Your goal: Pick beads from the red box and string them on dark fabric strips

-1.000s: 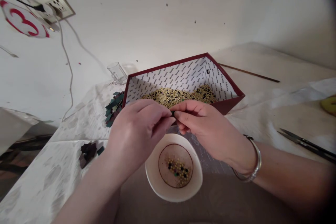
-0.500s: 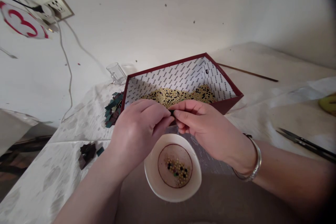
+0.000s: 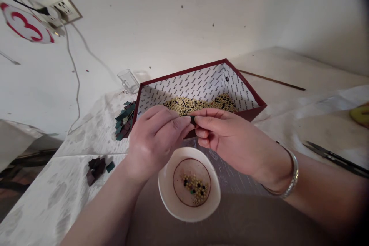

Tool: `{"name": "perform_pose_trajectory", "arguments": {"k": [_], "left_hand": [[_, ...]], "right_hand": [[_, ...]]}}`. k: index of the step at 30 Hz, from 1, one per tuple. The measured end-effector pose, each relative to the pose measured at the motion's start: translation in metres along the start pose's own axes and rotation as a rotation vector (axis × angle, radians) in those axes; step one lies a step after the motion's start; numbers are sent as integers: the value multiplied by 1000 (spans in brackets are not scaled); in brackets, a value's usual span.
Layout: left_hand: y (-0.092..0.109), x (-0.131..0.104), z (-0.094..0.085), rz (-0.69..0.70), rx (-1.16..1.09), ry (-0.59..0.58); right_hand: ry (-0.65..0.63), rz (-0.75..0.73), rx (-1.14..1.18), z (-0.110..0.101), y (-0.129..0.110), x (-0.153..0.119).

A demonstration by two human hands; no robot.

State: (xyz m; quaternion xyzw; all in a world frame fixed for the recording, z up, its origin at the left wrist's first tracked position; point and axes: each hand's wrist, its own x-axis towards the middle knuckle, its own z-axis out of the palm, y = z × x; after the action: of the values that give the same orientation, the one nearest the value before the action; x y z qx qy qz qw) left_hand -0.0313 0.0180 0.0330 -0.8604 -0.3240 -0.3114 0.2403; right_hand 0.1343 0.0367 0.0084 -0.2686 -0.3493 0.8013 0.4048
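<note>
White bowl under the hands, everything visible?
The smooth white bowl, maybe plastic, stands upright in front of the red box, its rounded rim uneven. A dark red ring circles the pinkish floor. Small beads, mostly pale yellow, some black, lie inside with a green piece. The left hand hides part of its rim; contact can't be told.

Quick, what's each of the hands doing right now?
Left hand: closed, pinching a small dark green piece.
Right hand: closed, fingertips pinching the same small dark green piece.

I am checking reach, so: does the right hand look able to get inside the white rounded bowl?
Probably yes: the bowl stands open near the right hand, its middle uncovered, though that hand holds a small dark-green piece.
</note>
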Motion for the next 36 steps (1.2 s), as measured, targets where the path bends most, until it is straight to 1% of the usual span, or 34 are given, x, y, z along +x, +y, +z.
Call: {"name": "perform_pose_trajectory", "arguments": {"k": [2, 4, 7, 11, 15, 20, 27, 32, 36], "left_hand": [[0, 0, 1, -27, -16, 4], [1, 0, 1, -83, -32, 8], [1, 1, 2, -164, -61, -22], [1, 1, 0, -191, -89, -88], [1, 0, -5, -223, -81, -145], [2, 0, -12, -226, -71, -187], [3, 1, -11, -234, -21, -246], [8, 4, -11, -166, 66, -268], [12, 5, -11, -123, 113, -272]], "right_hand": [[-8, 1, -3, 0, -1, 0], [-12, -3, -19, -1, -1, -1], [-4, -13, -46, -1, 0, 0], [29, -34, -77, -1, 2, 1], [35, -53, -126, -3, 5, 2], [16, -75, -157, -5, 6, 2], [27, -94, -241, -4, 9, 1], [28, -90, -270, -3, 10, 2], [59, -89, -303, 0, 11, 3]]}}
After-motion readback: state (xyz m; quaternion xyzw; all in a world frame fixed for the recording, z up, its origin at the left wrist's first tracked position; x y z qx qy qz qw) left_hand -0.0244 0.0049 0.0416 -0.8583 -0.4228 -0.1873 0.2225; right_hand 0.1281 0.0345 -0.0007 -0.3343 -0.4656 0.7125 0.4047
